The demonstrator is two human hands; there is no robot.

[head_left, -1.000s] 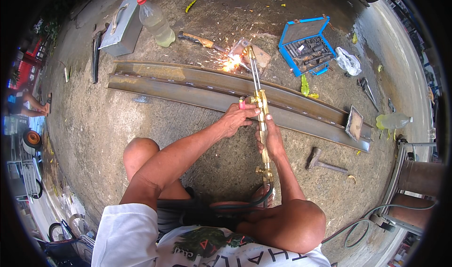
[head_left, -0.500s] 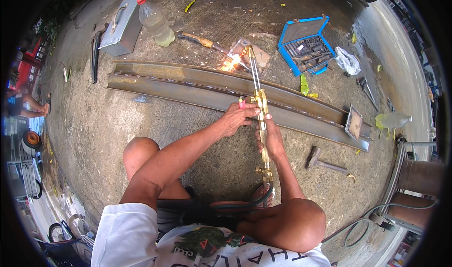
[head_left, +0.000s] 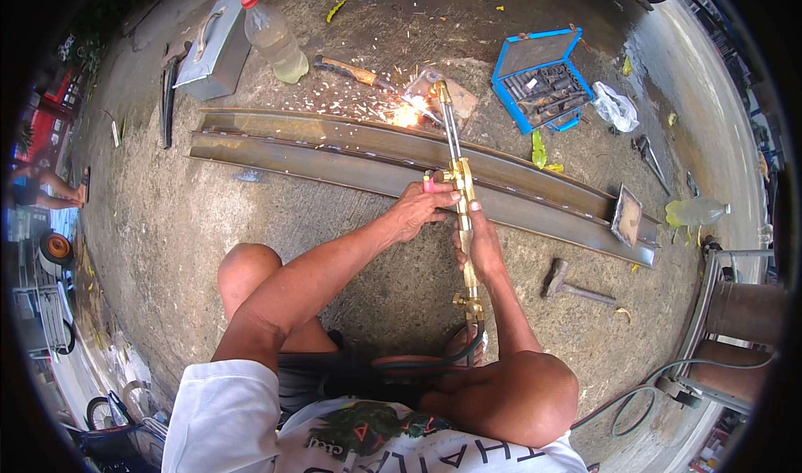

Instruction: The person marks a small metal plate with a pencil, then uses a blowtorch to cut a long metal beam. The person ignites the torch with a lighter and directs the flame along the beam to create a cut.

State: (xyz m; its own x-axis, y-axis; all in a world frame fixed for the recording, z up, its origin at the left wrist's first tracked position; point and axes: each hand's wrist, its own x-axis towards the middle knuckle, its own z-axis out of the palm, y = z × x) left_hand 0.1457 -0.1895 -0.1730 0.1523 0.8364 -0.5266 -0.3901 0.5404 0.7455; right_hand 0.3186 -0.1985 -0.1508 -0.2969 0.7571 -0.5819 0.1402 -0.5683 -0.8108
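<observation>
My right hand (head_left: 484, 243) is wrapped round the handle of a brass cutting torch (head_left: 466, 175), its thumb along the side. The torch points away from me and its bent head sits over a rusty steel plate (head_left: 461, 104). Bright sparks (head_left: 408, 112) burst just left of the torch head. My left hand (head_left: 411, 212) holds a small pink lighter (head_left: 429, 184), with its fingers reaching to the torch body by the valves. Beneath the torch, a long steel beam (head_left: 334, 160) lies crosswise on the concrete.
Around the beam are a grey metal toolbox (head_left: 213, 51), a bottle of liquid (head_left: 280, 47), a wooden-handled tool (head_left: 351, 70), an open blue socket case (head_left: 535, 80), a hammer (head_left: 576, 285) and a square plate (head_left: 627, 216) on the beam's right end. A hose (head_left: 468, 352) trails from the torch.
The sparks have grown brighter and spread wider, flying out to the left over the beam. Both hands and the torch stay almost where they were.
</observation>
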